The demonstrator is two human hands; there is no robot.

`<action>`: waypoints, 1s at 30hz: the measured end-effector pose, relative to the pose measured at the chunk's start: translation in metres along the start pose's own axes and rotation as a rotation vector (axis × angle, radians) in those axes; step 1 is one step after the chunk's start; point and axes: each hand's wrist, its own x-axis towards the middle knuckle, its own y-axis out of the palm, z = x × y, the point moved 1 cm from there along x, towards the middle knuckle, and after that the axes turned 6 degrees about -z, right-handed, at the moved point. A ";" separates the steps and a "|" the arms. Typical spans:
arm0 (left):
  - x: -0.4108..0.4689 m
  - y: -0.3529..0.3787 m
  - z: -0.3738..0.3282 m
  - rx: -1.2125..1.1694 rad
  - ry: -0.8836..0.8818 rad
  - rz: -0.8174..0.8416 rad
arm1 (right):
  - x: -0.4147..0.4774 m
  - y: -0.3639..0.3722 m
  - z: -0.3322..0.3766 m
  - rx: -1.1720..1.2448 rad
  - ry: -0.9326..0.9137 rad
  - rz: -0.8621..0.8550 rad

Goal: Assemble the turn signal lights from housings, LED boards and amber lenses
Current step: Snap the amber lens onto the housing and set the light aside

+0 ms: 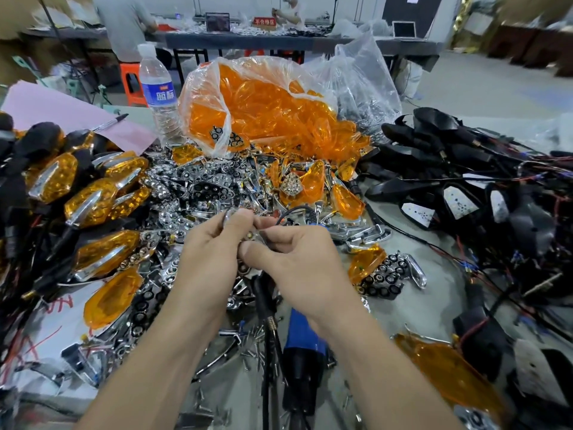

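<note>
My left hand and my right hand meet at the table's middle, fingers curled round one turn signal light, mostly hidden between them. Its black stalk and wire hang below. Both thumbs press on the chrome part. A clear bag of amber lenses lies open behind. Chrome reflectors and LED boards cover the centre. Black housings with wires are heaped on the right. Finished amber lights are stacked on the left.
A water bottle stands at the back left beside pink paper with a marker. A blue-and-black power screwdriver and loose screws lie below my hands. Loose amber lenses lie at the right. People work at a far table.
</note>
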 end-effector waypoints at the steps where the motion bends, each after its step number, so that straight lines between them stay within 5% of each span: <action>1: 0.001 -0.001 0.001 -0.004 -0.006 -0.047 | 0.004 -0.010 0.004 -0.010 0.017 0.010; 4: 0.006 -0.008 0.004 -0.066 -0.078 -0.132 | 0.017 -0.062 0.016 -0.114 -0.006 -0.201; 6: 0.009 -0.011 0.005 -0.088 -0.127 -0.151 | 0.021 -0.101 0.016 -0.491 -0.001 -0.347; 9: 0.013 -0.009 0.011 -0.087 -0.163 -0.169 | 0.025 -0.128 0.008 -0.957 0.162 -0.213; 14: 0.016 -0.002 0.018 -0.079 -0.181 -0.150 | 0.030 -0.117 0.002 -1.140 0.182 0.018; 20: 0.015 -0.002 0.024 -0.073 -0.168 -0.093 | 0.023 -0.118 0.006 -0.585 -0.139 -0.425; 27: 0.014 0.001 0.025 0.037 -0.086 -0.109 | 0.001 -0.024 0.015 0.156 0.078 0.176; 30: 0.014 0.000 0.023 0.029 -0.067 -0.129 | -0.003 -0.017 0.009 0.107 0.095 0.080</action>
